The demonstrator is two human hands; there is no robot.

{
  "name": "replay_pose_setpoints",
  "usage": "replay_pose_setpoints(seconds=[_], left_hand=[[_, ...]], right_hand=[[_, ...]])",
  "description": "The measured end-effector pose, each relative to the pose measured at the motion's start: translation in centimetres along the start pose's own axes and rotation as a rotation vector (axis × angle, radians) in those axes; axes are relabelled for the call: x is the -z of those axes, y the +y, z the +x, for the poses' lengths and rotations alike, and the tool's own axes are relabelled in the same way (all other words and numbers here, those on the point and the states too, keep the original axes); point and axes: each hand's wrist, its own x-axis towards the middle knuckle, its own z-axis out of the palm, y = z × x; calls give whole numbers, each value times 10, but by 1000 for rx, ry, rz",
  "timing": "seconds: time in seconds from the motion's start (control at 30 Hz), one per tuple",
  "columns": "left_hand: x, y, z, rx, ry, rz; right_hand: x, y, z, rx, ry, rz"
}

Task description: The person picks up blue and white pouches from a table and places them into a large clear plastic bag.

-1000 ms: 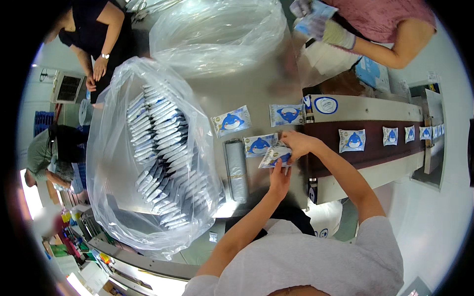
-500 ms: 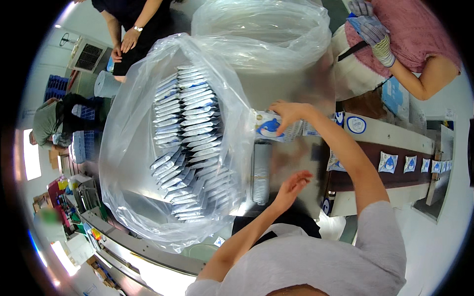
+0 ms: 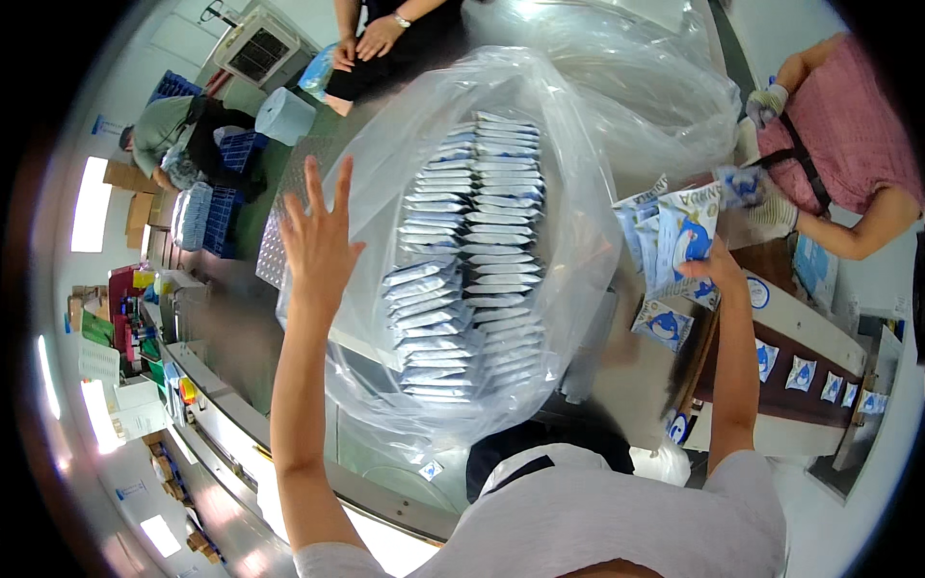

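The left hand (image 3: 318,241) was spread wide, its grip released, at the near rim of the clear plastic bag (image 3: 578,193), seemingly to hold its mouth apart. The right hand (image 3: 711,262) had its grip clenched on a fan of blue-and-white sachets (image 3: 674,236), held beside the bag above the worktop (image 3: 626,385), whose stacked rows of sachets (image 3: 472,250) already filled it

One head-worn fisheye view looks steeply down from above the person's shoulders. It faces forward over the tabletop (image 3: 626,385), close in. Edges bend at the rim.
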Motion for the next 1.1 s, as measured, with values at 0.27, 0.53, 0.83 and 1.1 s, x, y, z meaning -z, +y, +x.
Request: replay_pose_setpoints(seconds=[0.27,0.53,0.83,1.1], left_hand=[[-45,-59,28,169,79,-589],[-8,-84,-38,-21,281,-1125],[-288,-25,-382,544,-574,-1335],[-122,239,-316,-512,-963,-1363]], right_hand=[[-250,-163,129,601,-66,-771],[-374,-92,189,357,-351,-1197],[-299,-105,38,768,208,-547],[-179,41,-175,347,511,-562]])
